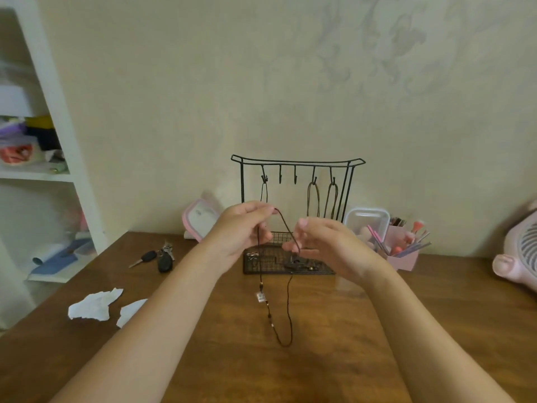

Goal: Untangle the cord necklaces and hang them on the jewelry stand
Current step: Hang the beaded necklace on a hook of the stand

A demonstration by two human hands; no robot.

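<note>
A black wire jewelry stand [297, 162] stands at the back of the wooden table, with cord necklaces hanging from its left hook [263, 189] and two right hooks [313, 199]. In front of it my left hand [242, 228] pinches the top of a dark cord necklace [289, 309] at its fingertips. The cord runs down to my right hand [316, 242], which pinches it lower down. Below both hands the necklace hangs in a long loop with small beads and a little silver pendant [259, 296]. Small pendants lie in the stand's mesh base [290, 266].
Car keys [158, 258] lie left of the stand, crumpled white tissues [96, 305] nearer the left edge. A pink-lidded box [200, 218], a clear container [367, 225] and a pink pen holder [402, 251] flank the stand. A pink fan [520, 251] sits far right, white shelves [37, 158] left.
</note>
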